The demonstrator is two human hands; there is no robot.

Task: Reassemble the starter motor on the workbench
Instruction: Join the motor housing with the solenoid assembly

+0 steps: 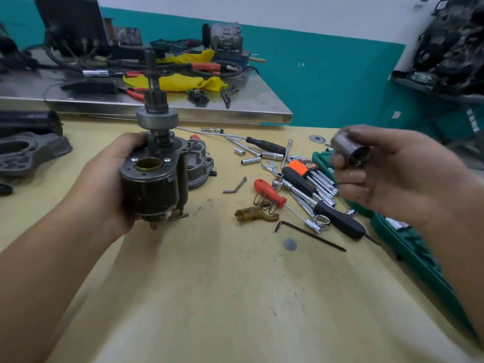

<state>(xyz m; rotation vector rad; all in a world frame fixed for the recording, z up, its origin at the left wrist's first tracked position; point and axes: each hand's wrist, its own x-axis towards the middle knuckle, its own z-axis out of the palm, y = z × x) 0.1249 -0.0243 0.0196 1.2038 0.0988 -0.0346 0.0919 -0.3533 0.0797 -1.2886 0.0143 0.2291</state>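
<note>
At the far left edge of the frame a grey cast housing lies on the bench, apart from the motor, so by the look of it that piece has yet to go back on. Left of centre, the left hand holds the starter motor upright just above the bench, its grip wrapped round the dark cylindrical body from the left side, fingers curled behind it. The shaft with its drive gear already stands up out of the top plate, which suggests the core of the motor is together, while the brass-lined bore in the same plate is open and empty, so something probably still belongs there. Just behind the motor to its right another grey casting rests on the bench, also unfitted. At the centre of the frame lie a brownish fork lever, small springs, a pin and a round disc, loose among sockets, hex keys and screwdrivers; these look like parts still waiting. At the right, the right hand is raised over the green tool case, its grip closed on a short metal cylinder pinched between thumb and fingers; blur hides what exactly it is. Judged overall, the reassembly seems about midway.
</note>
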